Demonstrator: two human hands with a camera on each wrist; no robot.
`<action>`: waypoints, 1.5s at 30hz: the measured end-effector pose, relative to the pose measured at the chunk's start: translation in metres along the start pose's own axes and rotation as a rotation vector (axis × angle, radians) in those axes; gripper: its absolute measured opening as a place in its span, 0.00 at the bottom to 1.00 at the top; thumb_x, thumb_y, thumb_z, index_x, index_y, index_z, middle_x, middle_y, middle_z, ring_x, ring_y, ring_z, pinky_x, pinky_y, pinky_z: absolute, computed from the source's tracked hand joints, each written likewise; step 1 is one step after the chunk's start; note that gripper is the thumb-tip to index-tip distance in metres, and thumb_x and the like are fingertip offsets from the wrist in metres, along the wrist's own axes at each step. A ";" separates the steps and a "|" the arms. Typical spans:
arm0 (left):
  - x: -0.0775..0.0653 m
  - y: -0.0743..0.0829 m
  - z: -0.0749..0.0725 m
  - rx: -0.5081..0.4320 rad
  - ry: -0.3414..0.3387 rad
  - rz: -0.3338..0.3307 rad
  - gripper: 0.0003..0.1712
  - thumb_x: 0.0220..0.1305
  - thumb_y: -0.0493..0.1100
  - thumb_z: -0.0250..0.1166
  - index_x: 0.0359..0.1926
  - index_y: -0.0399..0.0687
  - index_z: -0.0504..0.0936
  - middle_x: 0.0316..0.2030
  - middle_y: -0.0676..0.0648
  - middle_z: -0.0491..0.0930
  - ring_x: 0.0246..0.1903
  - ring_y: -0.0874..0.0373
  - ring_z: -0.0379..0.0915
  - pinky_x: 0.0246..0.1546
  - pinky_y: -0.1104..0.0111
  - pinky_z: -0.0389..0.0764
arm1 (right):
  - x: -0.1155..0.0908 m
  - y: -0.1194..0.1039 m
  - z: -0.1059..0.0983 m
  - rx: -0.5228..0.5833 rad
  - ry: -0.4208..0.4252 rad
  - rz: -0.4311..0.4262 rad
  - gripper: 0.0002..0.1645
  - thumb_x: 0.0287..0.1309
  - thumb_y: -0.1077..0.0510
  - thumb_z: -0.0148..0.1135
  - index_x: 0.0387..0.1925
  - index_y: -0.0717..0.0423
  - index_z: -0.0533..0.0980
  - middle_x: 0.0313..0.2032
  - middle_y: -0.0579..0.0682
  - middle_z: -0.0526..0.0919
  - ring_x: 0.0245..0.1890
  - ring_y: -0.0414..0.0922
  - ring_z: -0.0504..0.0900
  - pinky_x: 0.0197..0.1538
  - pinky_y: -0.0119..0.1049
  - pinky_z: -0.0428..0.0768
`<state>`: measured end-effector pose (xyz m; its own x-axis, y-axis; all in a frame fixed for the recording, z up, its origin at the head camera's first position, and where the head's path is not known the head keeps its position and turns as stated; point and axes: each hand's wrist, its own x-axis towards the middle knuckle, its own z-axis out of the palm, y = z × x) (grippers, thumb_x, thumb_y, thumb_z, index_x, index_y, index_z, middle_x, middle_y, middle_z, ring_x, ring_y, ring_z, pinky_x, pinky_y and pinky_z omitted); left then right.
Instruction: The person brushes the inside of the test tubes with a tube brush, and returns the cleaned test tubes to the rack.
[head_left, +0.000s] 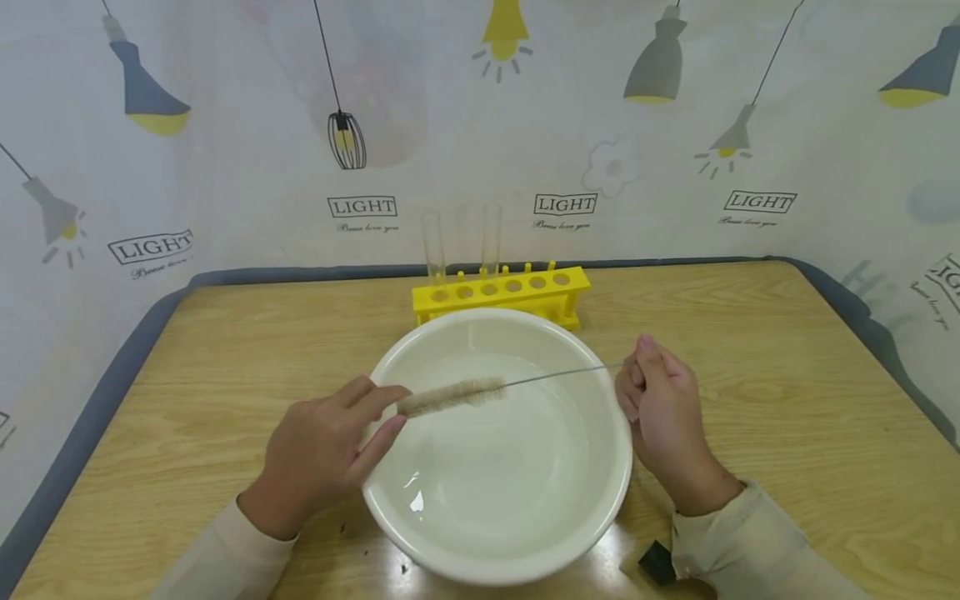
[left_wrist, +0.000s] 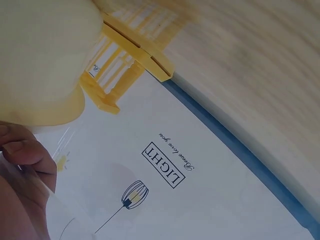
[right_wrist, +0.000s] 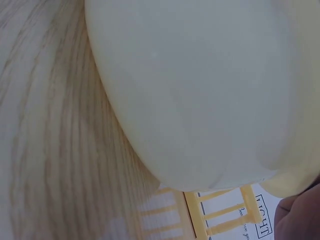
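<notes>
A test tube brush (head_left: 453, 396) with pale bristles and a thin wire handle is held slantwise above a white basin (head_left: 624, 492), with liquid glinting inside. My left hand (head_left: 326, 442) pinches the bristled end between thumb and fingers, over the basin's left side. The wire's far end is gripped by my right hand (head_left: 663, 417), fingers curled, just beyond the basin's right rim. In the left wrist view, part of the left hand (left_wrist: 27, 175) shows below the basin's side. Only a sliver of the right hand (right_wrist: 300, 217) appears in the right wrist view.
Behind the basin stands a yellow test tube rack (head_left: 501, 287) with two clear test tubes (head_left: 433, 246) upright in it. A small black object (head_left: 657, 562) lies by the right sleeve. The wooden table (head_left: 787, 400) meets a lamp-patterned backdrop (head_left: 465, 125) at the back.
</notes>
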<state>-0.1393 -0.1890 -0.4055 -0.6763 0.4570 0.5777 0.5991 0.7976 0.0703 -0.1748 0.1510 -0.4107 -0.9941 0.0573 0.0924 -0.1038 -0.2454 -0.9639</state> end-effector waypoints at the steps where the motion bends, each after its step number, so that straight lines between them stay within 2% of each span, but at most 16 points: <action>1: 0.000 0.000 0.000 -0.002 -0.007 -0.003 0.15 0.62 0.55 0.53 0.46 0.59 0.79 0.25 0.58 0.72 0.14 0.69 0.58 0.12 0.78 0.58 | 0.000 0.000 0.000 0.004 0.003 0.003 0.25 0.67 0.45 0.42 0.18 0.55 0.57 0.14 0.43 0.57 0.10 0.36 0.57 0.15 0.30 0.54; 7: 0.001 0.002 -0.002 -0.004 -0.019 -0.007 0.15 0.62 0.54 0.53 0.47 0.60 0.79 0.27 0.57 0.74 0.14 0.68 0.57 0.12 0.77 0.58 | 0.000 0.001 0.000 0.038 0.025 0.004 0.25 0.67 0.46 0.43 0.17 0.54 0.57 0.14 0.42 0.58 0.10 0.35 0.58 0.15 0.29 0.55; 24: 0.001 0.001 -0.001 -0.006 -0.001 0.007 0.16 0.63 0.51 0.50 0.46 0.58 0.80 0.27 0.56 0.74 0.14 0.67 0.59 0.12 0.76 0.58 | 0.001 0.001 -0.003 0.090 0.005 0.010 0.24 0.68 0.47 0.41 0.17 0.54 0.57 0.13 0.43 0.57 0.09 0.36 0.60 0.14 0.30 0.55; 31: -0.001 -0.001 0.000 -0.024 0.003 -0.013 0.15 0.62 0.49 0.50 0.44 0.56 0.80 0.26 0.55 0.74 0.13 0.68 0.55 0.11 0.79 0.56 | 0.001 -0.001 -0.001 -0.029 0.020 0.009 0.26 0.65 0.45 0.46 0.16 0.55 0.57 0.13 0.44 0.57 0.10 0.38 0.58 0.14 0.32 0.56; 38: -0.002 -0.002 0.000 -0.022 -0.009 -0.008 0.15 0.63 0.49 0.50 0.45 0.55 0.80 0.27 0.55 0.75 0.14 0.68 0.58 0.12 0.78 0.58 | 0.000 -0.002 0.000 -0.136 0.014 -0.024 0.26 0.65 0.45 0.45 0.18 0.57 0.58 0.13 0.45 0.57 0.12 0.40 0.57 0.16 0.32 0.56; 45: -0.001 -0.002 -0.001 -0.011 -0.005 0.019 0.15 0.65 0.50 0.49 0.45 0.56 0.80 0.29 0.56 0.74 0.15 0.70 0.59 0.12 0.78 0.59 | -0.001 -0.003 0.001 -0.155 -0.042 -0.083 0.25 0.67 0.47 0.43 0.18 0.57 0.57 0.13 0.45 0.56 0.12 0.41 0.54 0.15 0.35 0.53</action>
<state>-0.1394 -0.1915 -0.4058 -0.6670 0.4742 0.5746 0.6163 0.7846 0.0679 -0.1731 0.1508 -0.4075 -0.9831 0.0301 0.1807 -0.1827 -0.0891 -0.9791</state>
